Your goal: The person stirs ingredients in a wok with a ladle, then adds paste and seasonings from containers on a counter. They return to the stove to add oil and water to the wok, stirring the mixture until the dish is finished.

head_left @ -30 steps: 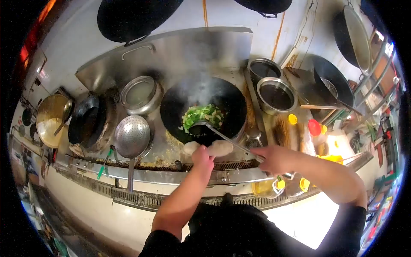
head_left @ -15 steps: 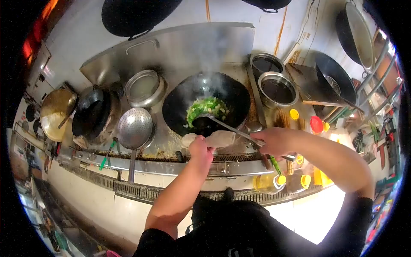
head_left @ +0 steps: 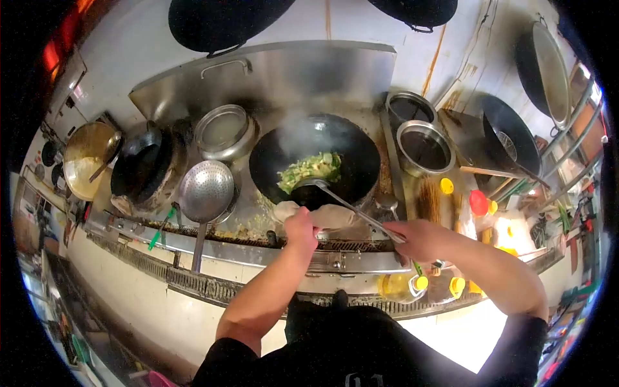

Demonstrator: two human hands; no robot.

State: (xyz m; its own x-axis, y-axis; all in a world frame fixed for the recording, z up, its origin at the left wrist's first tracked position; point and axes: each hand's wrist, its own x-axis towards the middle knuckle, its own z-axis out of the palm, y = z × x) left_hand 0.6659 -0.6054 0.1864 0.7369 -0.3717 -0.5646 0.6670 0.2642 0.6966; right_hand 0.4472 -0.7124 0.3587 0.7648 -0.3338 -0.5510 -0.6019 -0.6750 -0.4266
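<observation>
Steam rises from a black wok on the stove in front of me. Chopped green and pale vegetables lie in its middle. My left hand is closed on a pale folded cloth at the near rim of the wok; the rim under the cloth is hidden. In my right hand is the long handle of a metal ladle, fingers wrapped round it. The ladle's bowl reaches into the wok and touches the near side of the vegetables.
A perforated skimmer and a lidded-looking metal pot sit left of the wok. Two pots of dark liquid, one nearer, stand to its right. A bamboo brush and yellow-capped bottles are near my right arm.
The vegetables have shifted and turned over in the wok, now showing paler pieces. My right hand and the ladle handle have dropped slightly toward me. The whole view has shifted a little.
</observation>
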